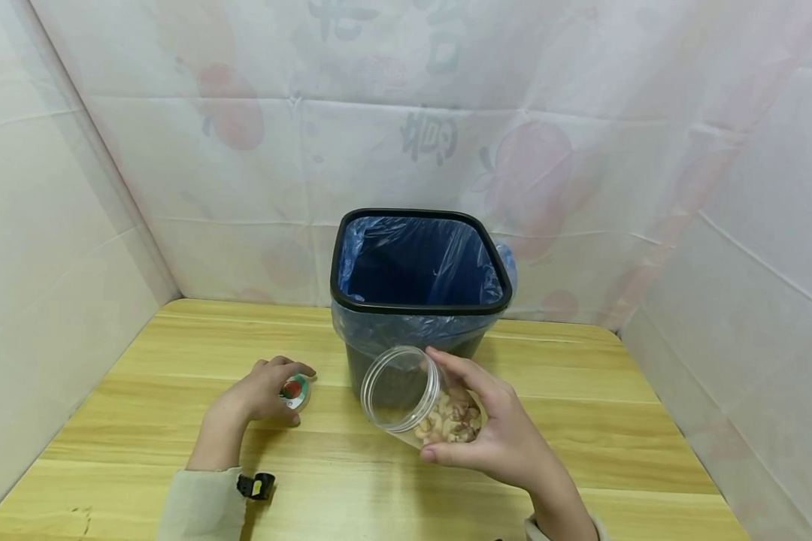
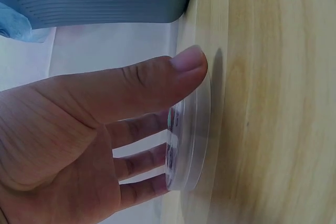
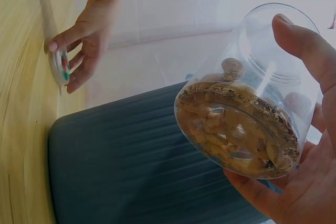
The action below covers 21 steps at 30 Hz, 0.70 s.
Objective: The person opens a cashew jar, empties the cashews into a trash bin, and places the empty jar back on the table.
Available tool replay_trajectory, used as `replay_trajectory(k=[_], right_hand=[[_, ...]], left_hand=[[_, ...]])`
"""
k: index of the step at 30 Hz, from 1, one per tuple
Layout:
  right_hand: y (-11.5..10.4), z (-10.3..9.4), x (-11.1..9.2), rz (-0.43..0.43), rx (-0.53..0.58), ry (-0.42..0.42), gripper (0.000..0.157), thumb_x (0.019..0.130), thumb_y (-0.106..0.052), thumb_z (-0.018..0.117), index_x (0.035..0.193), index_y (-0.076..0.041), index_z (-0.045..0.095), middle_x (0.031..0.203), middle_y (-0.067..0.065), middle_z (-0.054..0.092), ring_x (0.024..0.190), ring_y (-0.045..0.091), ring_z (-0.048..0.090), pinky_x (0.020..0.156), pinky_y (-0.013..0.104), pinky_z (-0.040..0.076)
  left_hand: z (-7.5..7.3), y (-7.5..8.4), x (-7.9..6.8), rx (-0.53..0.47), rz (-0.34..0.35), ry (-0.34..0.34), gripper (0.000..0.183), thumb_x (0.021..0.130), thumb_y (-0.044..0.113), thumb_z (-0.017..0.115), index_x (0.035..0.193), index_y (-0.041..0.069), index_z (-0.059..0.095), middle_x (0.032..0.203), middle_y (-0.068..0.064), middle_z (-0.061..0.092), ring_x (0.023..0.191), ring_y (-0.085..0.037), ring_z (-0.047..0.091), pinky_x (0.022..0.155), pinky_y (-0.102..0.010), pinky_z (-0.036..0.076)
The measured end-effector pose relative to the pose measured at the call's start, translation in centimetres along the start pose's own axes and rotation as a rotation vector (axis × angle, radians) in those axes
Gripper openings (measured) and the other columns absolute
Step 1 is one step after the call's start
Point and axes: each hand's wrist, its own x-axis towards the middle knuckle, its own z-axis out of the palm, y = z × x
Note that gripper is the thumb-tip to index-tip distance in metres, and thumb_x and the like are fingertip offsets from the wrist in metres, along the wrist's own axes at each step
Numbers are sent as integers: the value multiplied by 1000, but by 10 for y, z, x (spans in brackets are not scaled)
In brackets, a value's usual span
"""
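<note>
A clear plastic jar (image 1: pixel 406 394) with pale, curved nuts like cashews (image 1: pixel 449 417) and darker bits gathered toward its base is in my right hand (image 1: pixel 497 424). Thumb and fingers grip its sides. The jar is lidless and tilted, its mouth facing left and up in the head view, in front of the bin. On the left, my left hand (image 1: pixel 260 394) reaches down round a round, clear-rimmed lid (image 2: pixel 191 145) with a green and red label. Thumb lies on one side of the lid, fingers on the other, close over the tabletop.
A dark square bin (image 1: pixel 413 309) with a black rim and blue plastic liner (image 1: pixel 362 327) stands at the back middle of the wooden table (image 1: pixel 338 481). Printed cloth (image 1: pixel 298 173) hangs behind it, with pale walls at both sides.
</note>
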Motion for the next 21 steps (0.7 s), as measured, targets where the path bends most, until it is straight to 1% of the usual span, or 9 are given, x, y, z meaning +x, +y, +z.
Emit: replay_trajectory(k=[5,7,9,11,14,16,18,20,21], right_hand=[[0,0,0,4,2,0,99,64,-24,96,150,-17,45,138,-2,60,119,18,61,97,24,50],[0,0,0,5,6,-1,100,64,-23,96,150,-17,45,138,-2,60,119,18,62,97,24,50],[1,-1,-1,0,12,-1,100,64,-22,96,150,-16,45,137,0,61,120,22,62,97,24,50],[1,-1,-2,-7,15,-1,101,63,-21,96,150,-15,45,136,2,62,119,24,63,97,24,50],[1,-2,-2,-14,18,0,100,64,-22,96,150,-14,45,137,2,62,119,25,63,98,24,50],[0,-2,-1,-12,18,0,100,64,-24,96,150,-15,45,137,1,62,120,22,62,98,24,49],[0,-3,0,-8,22,-3,99,65,-24,95,150,-15,45,137,0,62,121,20,62,98,24,49],[0,-2,0,-8,25,-6,99,65,-23,95,150,-15,45,136,0,63,121,20,62,98,25,50],[0,-2,0,-5,26,-8,99,65,-23,95,150,-15,45,136,0,63,121,19,62,98,26,50]], left_hand=[[1,-2,1,19,3,17,63,74,20,88,132,22,62,140,-14,50,122,-40,44,86,-57,51],[2,-2,3,38,35,58,57,79,23,84,132,21,63,139,-15,52,122,-43,47,87,-59,50],[1,-1,6,46,94,137,50,85,25,79,132,17,63,137,-17,55,121,-44,51,90,-59,50],[-1,4,8,48,166,260,43,92,28,72,132,14,63,132,-15,60,117,-41,57,90,-57,51],[-9,19,8,22,294,500,38,97,29,66,131,14,63,123,-8,68,110,-31,65,88,-51,54],[-17,33,4,-4,398,681,35,97,27,67,129,14,65,116,-5,71,106,-26,66,84,-48,55],[-25,47,-3,-27,510,851,32,96,24,68,126,12,67,112,-4,72,104,-25,66,85,-45,54],[-32,61,-10,-44,613,986,30,97,25,66,122,9,69,110,-5,73,102,-26,66,85,-40,52],[-36,68,-13,-45,654,1036,30,98,26,65,120,8,70,109,-6,73,100,-26,65,85,-37,51]])
